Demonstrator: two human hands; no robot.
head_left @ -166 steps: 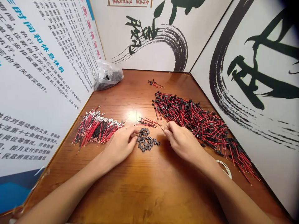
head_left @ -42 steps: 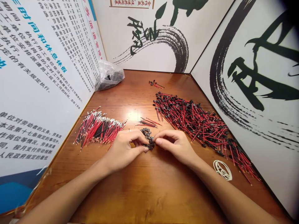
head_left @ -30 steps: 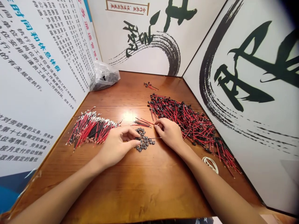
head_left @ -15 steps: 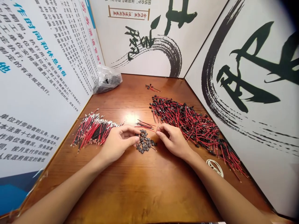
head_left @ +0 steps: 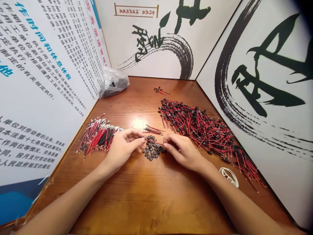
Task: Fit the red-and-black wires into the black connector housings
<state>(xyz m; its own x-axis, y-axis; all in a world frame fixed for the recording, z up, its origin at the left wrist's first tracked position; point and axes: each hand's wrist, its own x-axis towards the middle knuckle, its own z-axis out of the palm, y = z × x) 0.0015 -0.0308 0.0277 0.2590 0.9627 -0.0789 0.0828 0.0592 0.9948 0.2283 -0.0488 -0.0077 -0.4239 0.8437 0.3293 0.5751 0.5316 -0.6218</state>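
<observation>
My left hand (head_left: 123, 147) and my right hand (head_left: 182, 150) rest on the wooden table (head_left: 151, 195), either side of a small heap of black plastic connectors (head_left: 153, 150). Both hands pinch their fingertips. A thin red wire (head_left: 153, 141) runs between them just above the heap, held by my right fingers and meeting my left fingertips. What my left fingers pinch is too small to make out. A few loose red and black wires (head_left: 153, 130) lie just behind the heap.
A bundle of red and black wires with bare metal ends (head_left: 97, 137) lies at the left. A big pile of wires with black connectors (head_left: 207, 130) spreads along the right wall. A plastic bag (head_left: 113, 81) sits in the far left corner, a white coil (head_left: 229, 176) near my right forearm.
My right hand went out to the loose wires behind the heap and came back with a red wire. It now meets my left fingertips over the connector heap.
</observation>
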